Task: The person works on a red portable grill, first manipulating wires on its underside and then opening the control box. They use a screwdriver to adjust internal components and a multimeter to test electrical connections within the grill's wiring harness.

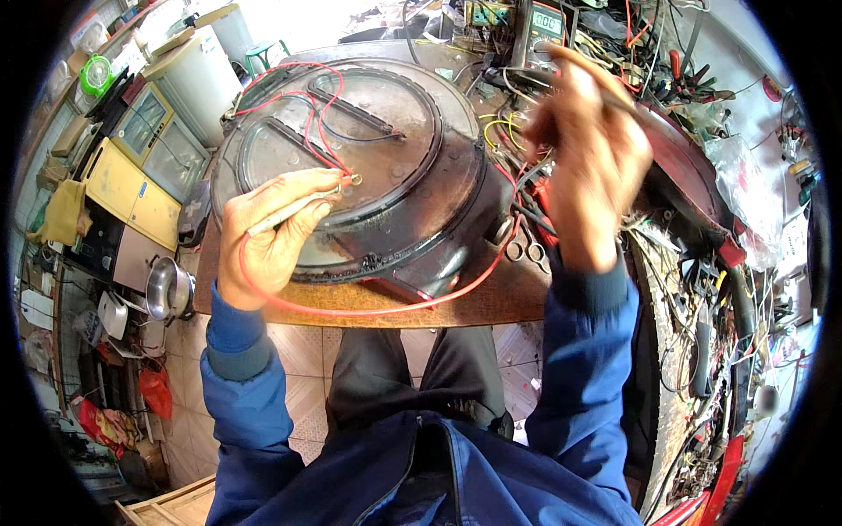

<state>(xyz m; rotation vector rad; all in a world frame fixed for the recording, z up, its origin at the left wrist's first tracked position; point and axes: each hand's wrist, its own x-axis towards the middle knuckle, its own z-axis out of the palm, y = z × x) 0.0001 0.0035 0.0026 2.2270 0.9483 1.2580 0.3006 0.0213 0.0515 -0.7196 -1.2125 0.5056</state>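
Note:
A round, dirty metal appliance (412, 210) with two dark slotted strips lies on the wooden table (342, 309). In my left hand (267, 228) is a pale test probe (284, 213) with a red lead (375, 312), its tip at or beside a small ring terminal (355, 179) where red wires come together on the appliance. My right hand (586, 167) is raised at the right, smeared by motion, with a dark elongated thing at its fingers that I cannot make out. Behind it stands a multimeter (535, 26) with a lit display.
Scissors (526, 251) and bundled cables (526, 197) lie right of the appliance. A red curved pan-like part (693, 184) and tangled tools crowd the right side. At left stand a yellow cabinet (140, 193), a white appliance (197, 83) and a steel pot (165, 289).

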